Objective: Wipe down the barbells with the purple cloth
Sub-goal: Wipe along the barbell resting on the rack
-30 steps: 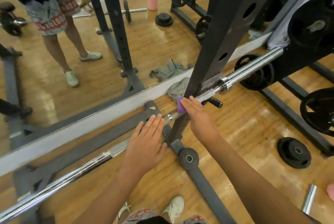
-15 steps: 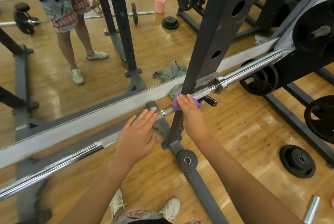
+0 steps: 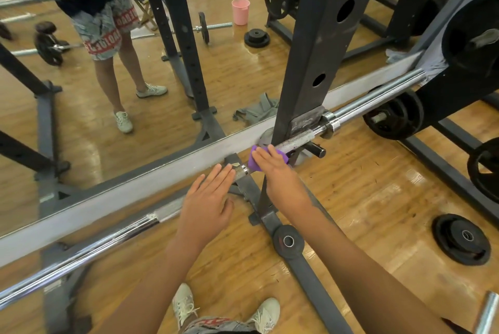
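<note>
A chrome barbell point(image 3: 89, 247) lies across a dark rack, running from lower left to upper right in front of a wall mirror. The purple cloth point(image 3: 255, 162) is wrapped over the bar just left of the rack upright point(image 3: 310, 69). My right hand point(image 3: 278, 169) presses the cloth onto the bar with straight fingers. My left hand point(image 3: 208, 207) rests flat on the bar a little to the left, fingers spread and straight. The bar's sleeve point(image 3: 378, 99) sticks out past the upright on the right.
The mirror reflects me and the rack. A grey rag point(image 3: 266, 136) lies at the mirror's base behind the upright. Loose weight plates point(image 3: 460, 239) lie on the wooden floor at right, more plates point(image 3: 394, 117) hang on a storage rack, and a metal cylinder point(image 3: 486, 314) lies bottom right.
My right hand has slid the purple cloth a little leftward along the bar, away from the upright. My left hand stays flat on the bar.
</note>
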Demonstrator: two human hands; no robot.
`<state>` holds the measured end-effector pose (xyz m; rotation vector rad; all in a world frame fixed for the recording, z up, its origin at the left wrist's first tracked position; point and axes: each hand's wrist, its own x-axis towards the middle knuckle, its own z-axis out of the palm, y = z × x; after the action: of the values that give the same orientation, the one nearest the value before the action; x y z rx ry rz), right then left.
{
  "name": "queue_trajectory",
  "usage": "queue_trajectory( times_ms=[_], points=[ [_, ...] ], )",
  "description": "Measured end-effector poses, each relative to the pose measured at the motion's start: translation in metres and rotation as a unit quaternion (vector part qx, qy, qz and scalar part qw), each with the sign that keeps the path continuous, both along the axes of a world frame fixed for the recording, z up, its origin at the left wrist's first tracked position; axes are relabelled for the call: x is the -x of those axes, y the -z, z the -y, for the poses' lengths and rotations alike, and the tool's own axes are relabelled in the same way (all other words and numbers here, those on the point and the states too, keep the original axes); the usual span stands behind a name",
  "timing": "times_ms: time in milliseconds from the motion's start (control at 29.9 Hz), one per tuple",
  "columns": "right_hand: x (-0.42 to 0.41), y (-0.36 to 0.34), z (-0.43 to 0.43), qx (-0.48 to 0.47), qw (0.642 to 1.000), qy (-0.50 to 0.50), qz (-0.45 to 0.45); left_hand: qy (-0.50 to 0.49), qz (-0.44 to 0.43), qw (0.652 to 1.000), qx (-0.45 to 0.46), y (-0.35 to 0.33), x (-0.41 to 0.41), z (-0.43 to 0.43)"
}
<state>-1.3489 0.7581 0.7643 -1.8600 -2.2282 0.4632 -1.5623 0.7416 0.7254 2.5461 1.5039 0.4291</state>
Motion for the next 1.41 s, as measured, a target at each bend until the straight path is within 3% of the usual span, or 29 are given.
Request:
queue_trajectory(
  times_ms=[134,301,502,736,870,970,1037,1405],
  points=[
    [-0.023,0.013,-0.002,-0.021,0.999,0.016,-0.041,0.012,-0.019,1.0,-0.001,-0.003,0.002,0.001],
    [-0.002,0.019,-0.001,-0.047,0.985,0.145,-0.077,0.031,-0.046,0.998,0.017,-0.005,0.005,0.002],
    [0.011,0.038,0.007,-0.078,0.985,0.085,-0.125,0.064,-0.086,0.993,0.056,-0.013,0.009,-0.003],
    [0.036,0.042,0.004,-0.114,0.957,0.217,-0.158,0.157,-0.123,0.974,0.109,-0.02,0.025,-0.019],
    [0.055,0.047,0.022,-0.165,0.905,0.255,-0.299,0.188,-0.144,0.964,0.12,-0.025,0.028,-0.022],
    [0.047,0.034,0.011,-0.146,0.78,0.417,-0.443,0.188,-0.134,0.961,0.152,-0.029,0.028,-0.023],
    [0.043,0.031,0.002,-0.16,0.731,0.475,-0.464,0.19,-0.135,0.959,0.163,-0.03,0.028,-0.025],
    [0.108,0.051,0.002,-0.198,0.719,0.475,-0.467,0.215,-0.061,0.94,0.256,-0.041,0.03,-0.033]
  ],
)
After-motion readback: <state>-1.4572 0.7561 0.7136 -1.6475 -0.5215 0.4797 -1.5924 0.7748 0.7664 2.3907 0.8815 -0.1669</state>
